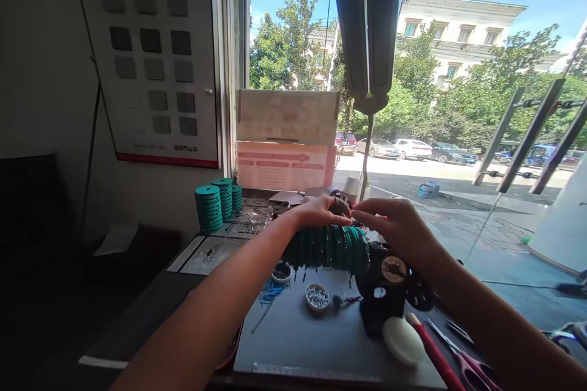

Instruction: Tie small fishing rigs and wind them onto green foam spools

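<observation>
A roll of teal cord coils [328, 248] with small dark beads lies sideways on a black stand [383, 302]. My left hand [321, 212] is above the roll's far side, fingers pointing right. My right hand [385, 217] meets it from the right, its fingertips pinched close to my left fingertips. Whatever lies between the fingertips is too small to make out. Below the roll, a round dish [317, 297] holds pale beads, and a second dish [281, 272] of dark beads is partly behind my left forearm.
Stacked teal spools [208, 209] stand at the back left. Blue threads [270, 292] lie beside the dark bead dish. At the front right are a white oval object [403, 341], a red-handled brush [431, 348] and scissors [463, 357]. A window is behind.
</observation>
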